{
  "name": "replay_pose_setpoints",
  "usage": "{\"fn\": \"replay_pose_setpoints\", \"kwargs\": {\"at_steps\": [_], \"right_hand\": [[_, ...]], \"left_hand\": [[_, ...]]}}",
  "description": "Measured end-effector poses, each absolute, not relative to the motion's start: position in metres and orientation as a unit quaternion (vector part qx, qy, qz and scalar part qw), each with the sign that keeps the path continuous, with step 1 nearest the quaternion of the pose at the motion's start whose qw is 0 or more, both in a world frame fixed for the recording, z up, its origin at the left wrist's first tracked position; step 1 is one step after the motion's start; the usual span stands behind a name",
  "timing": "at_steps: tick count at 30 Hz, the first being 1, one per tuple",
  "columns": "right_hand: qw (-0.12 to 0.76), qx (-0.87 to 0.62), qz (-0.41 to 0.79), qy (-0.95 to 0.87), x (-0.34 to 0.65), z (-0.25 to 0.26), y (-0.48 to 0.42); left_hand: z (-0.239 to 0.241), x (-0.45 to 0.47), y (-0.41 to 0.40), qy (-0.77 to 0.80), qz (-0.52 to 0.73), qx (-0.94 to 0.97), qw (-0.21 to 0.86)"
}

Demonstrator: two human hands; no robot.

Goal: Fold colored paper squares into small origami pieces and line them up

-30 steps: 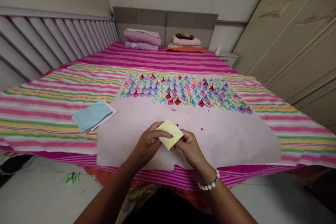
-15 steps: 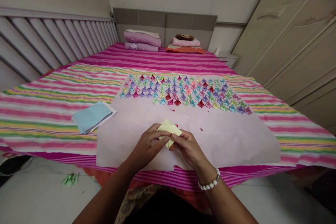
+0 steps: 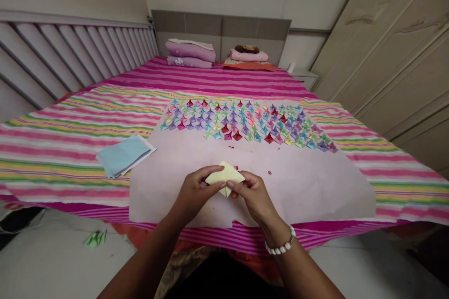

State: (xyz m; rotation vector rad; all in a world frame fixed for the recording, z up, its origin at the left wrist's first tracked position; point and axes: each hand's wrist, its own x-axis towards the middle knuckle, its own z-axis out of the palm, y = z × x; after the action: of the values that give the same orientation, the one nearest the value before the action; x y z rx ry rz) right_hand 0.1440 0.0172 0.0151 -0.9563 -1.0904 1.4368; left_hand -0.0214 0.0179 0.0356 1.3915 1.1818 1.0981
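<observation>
A pale yellow folded paper [image 3: 225, 174], diamond-shaped with a crease at its lower corner, is held up between both hands over the white sheet [image 3: 308, 187]. My left hand [image 3: 196, 190] grips its left side, the thumb on the front and the forefinger along the upper left edge. On the right side my right hand [image 3: 251, 195] pinches it, thumb in front near the middle and fingers behind. The two thumb tips almost meet. Beyond the hands, many small folded paper pieces [image 3: 237, 136] in mixed colours stand in rows across the sheet's far part.
A stack of blue and white paper sheets [image 3: 123, 155] lies to the left on the striped bedspread [image 3: 63, 149]. Tiny red scraps [image 3: 270, 172] dot the white sheet. A green folded paper [image 3: 95, 239] is on the floor at left. Folded bedding [image 3: 191, 51] sits by the headboard.
My left forefinger has moved from across the paper's front up to its upper left edge. The yellow paper has turned slightly and now shows a wider diamond.
</observation>
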Motion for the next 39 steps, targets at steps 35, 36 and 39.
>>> {"fn": "replay_pose_setpoints", "kwargs": {"at_steps": [35, 36, 39], "right_hand": [[0.585, -0.385, 0.530, -0.478, 0.147, 0.010, 0.021], [0.587, -0.387, 0.531, -0.473, 0.147, 0.009, 0.021], [0.599, -0.389, 0.528, -0.460, 0.146, 0.008, 0.021]], "left_hand": [[0.036, -0.025, 0.021, 0.496, 0.489, 0.563, 0.445], [0.035, -0.026, 0.022, 0.505, 0.486, 0.546, 0.460], [0.029, -0.022, 0.022, 0.507, 0.502, 0.473, 0.517]]}}
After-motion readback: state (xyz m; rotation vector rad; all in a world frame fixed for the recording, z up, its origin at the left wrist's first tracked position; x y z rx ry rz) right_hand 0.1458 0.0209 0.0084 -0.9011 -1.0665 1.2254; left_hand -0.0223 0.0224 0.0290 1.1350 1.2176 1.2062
